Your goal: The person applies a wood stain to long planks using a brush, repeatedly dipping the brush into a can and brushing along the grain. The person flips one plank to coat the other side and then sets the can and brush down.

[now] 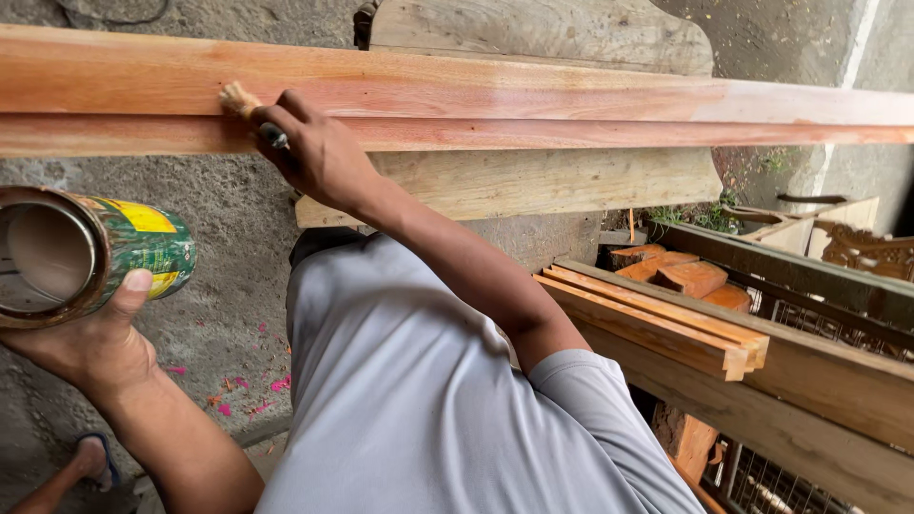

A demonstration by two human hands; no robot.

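Overhead, a long reddish wooden moulding (pixel 533 100) runs across the whole view, its surface glossy along most of its length and duller toward the far end. The right hand (pixel 319 152) is closed around the handle of a small brush (pixel 249 109), whose pale bristles press against the moulding at the groove between its upper and lower bands. Well away from the moulding, nearer the person, the left hand (pixel 81 347) grips an open tin can (pixel 81 255) from beneath, thumb laid on its green and yellow label; the can is tilted on its side so its mouth faces the camera, and a pale liquid shows inside. Behind the moulding lies a broad, unfinished pale plank (pixel 543 181) with a rounded corner. Beside the moulding's duller end, a stack of squared timber strips (pixel 666 328) rests on a wooden frame, with some curved reddish wood pieces (pixel 681 276) just beyond them. Below the moulding, rough concrete floor (pixel 228 286) carries pink flecks, and a foot in a sandal (pixel 90 462) shows near the can.
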